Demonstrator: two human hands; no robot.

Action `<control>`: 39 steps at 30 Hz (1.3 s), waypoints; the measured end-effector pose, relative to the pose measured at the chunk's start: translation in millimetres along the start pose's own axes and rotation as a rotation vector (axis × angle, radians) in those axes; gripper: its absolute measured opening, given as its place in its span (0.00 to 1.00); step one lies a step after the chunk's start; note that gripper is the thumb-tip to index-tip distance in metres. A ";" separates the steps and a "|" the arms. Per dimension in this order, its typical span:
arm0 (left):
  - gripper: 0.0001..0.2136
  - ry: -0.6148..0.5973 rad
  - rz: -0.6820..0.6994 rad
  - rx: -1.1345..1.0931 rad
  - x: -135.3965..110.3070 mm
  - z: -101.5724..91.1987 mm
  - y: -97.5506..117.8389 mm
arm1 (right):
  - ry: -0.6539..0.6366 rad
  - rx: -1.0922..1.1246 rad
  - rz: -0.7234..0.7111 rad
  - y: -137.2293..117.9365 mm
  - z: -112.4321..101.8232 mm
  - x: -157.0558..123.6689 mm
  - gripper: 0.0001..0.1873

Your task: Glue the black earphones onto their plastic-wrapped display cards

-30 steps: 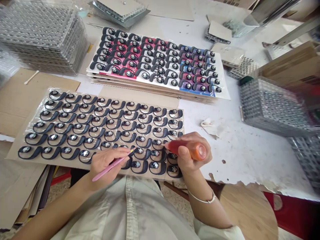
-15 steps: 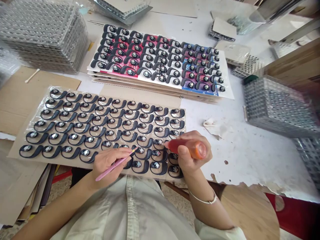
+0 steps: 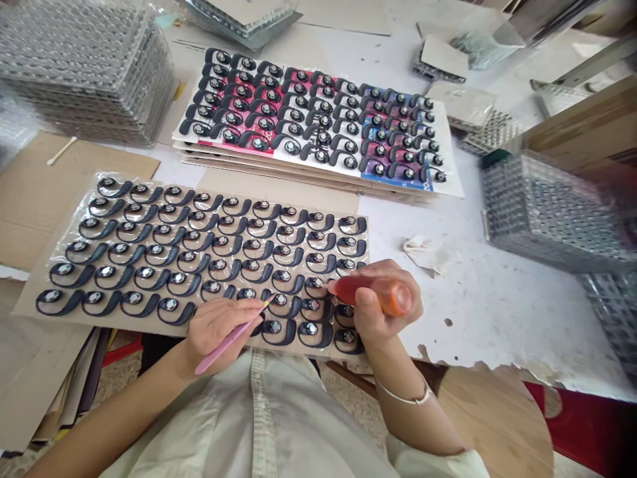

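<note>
My left hand [image 3: 219,328] is shut on a slim pink stick [image 3: 233,342], whose thin tip lies among the earpieces in the lower rows. My right hand [image 3: 375,309] grips a red squeeze bottle [image 3: 363,290] with an orange base, its nozzle close to an earpiece. Beneath both hands lies a plastic-covered cardboard sheet [image 3: 37,282] holding rows of black ear-hook earpieces [image 3: 169,307] with round silver centres. The hands hide part of its lower right rows. Beyond it is a stack of printed cards [image 3: 308,162] with more earpieces.
Stacks of transparent plastic trays [image 3: 84,79] stand at the far left, and others [image 3: 547,212] at the right. A crumpled tissue [image 3: 425,255] and a cotton swab [image 3: 62,151] lie on the worn white table [image 3: 492,312]. A wooden stool [image 3: 497,425] stands below its edge.
The lower end of the pink stick has swung to the right, with my left hand shifting slightly. My right hand and the bottle stay nearly in place.
</note>
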State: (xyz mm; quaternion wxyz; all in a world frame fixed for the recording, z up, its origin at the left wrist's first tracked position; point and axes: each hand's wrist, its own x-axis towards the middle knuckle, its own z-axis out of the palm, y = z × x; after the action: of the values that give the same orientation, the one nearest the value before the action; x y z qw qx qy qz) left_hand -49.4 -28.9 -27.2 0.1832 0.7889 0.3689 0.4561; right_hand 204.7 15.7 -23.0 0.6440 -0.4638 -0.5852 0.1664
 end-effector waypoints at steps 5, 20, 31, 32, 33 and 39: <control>0.11 -0.007 0.005 0.033 2.4 0.6 -0.5 | 0.374 0.228 0.502 -2.4 -27.5 28.2 0.14; 0.11 0.030 -0.036 0.018 23.8 -6.0 -24.3 | 0.090 0.418 0.813 24.6 -42.3 34.3 0.16; 0.08 -0.073 -0.034 -0.003 37.9 18.9 22.4 | 0.408 0.291 0.279 -5.1 -9.0 38.4 0.18; 0.08 -0.080 0.004 0.030 36.9 27.6 22.0 | 0.384 0.293 0.255 -8.5 -2.2 33.9 0.18; 0.08 -0.084 0.031 0.060 35.8 35.1 20.9 | 0.356 0.294 0.230 -11.1 3.5 29.7 0.16; 0.09 -0.116 0.089 0.169 31.9 47.8 17.9 | 0.326 0.272 0.167 -13.5 10.4 18.6 0.14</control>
State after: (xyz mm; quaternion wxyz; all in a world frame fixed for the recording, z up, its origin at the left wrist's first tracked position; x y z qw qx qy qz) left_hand 8.8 -14.6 -22.0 0.1166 0.8421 0.3594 0.3849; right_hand 195.7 27.1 -2.4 0.7705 -0.4405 -0.4051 0.2193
